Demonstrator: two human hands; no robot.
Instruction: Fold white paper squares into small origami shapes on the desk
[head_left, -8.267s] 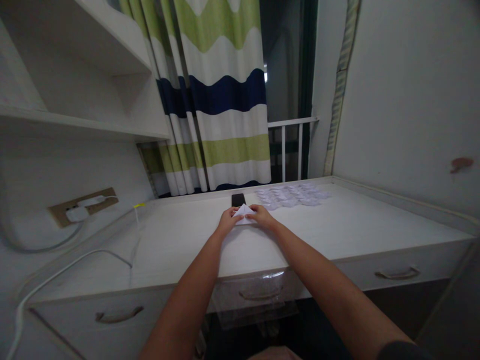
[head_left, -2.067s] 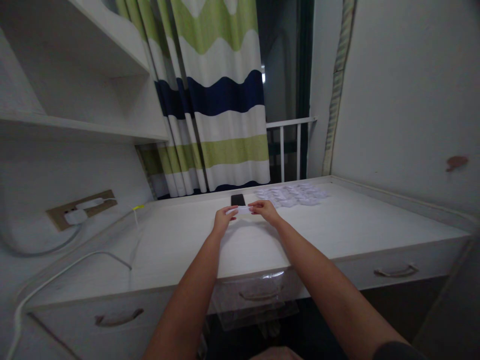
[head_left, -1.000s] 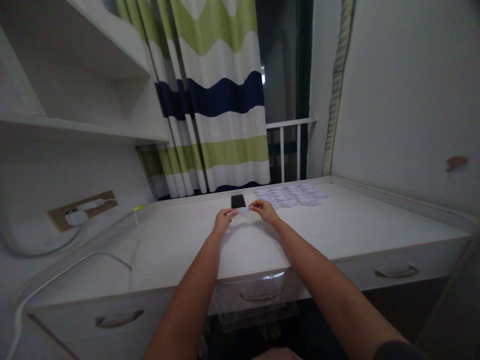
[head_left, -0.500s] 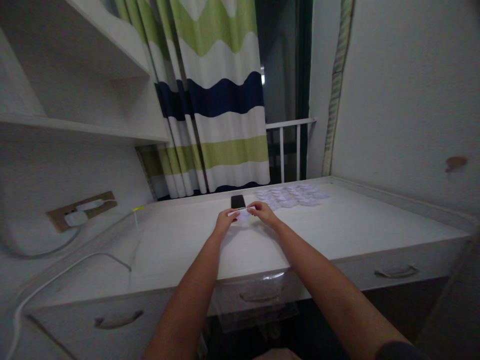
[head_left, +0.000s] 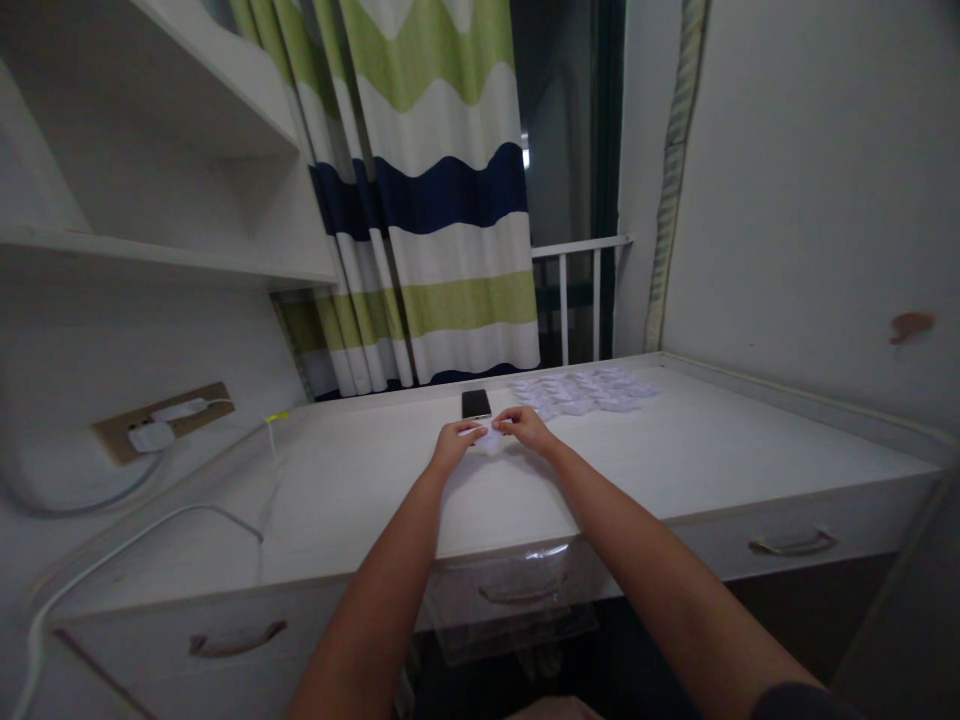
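A small piece of white paper point(head_left: 490, 441) is held between the left hand point(head_left: 453, 444) and the right hand point(head_left: 526, 428), just above or against the white table point(head_left: 360, 470); which of the two cannot be told. Its left part is pinched by the thumb and fingers of the left hand, and its right part is pinched by the fingertips of the right hand; its exact folds are too small to be made out. A dark phone point(head_left: 475, 404) is laid flat just beyond the paper, and any brand or writing on it cannot be read. To the right of the phone, beyond the right hand, many folded white pieces point(head_left: 581, 391) are set close together in rows near the back edge. At the far left, white plugs point(head_left: 152, 436) are seated in a socket panel point(head_left: 109, 432) on the wall, and a white cable point(head_left: 169, 515) is run down onto the table's left end. A yellow tag point(head_left: 277, 416) is seen near the back left corner, too small for any lettering to be read. Behind the table, a curtain point(head_left: 457, 192) banded in green, white and navy is hung beside a white railing point(head_left: 581, 246).
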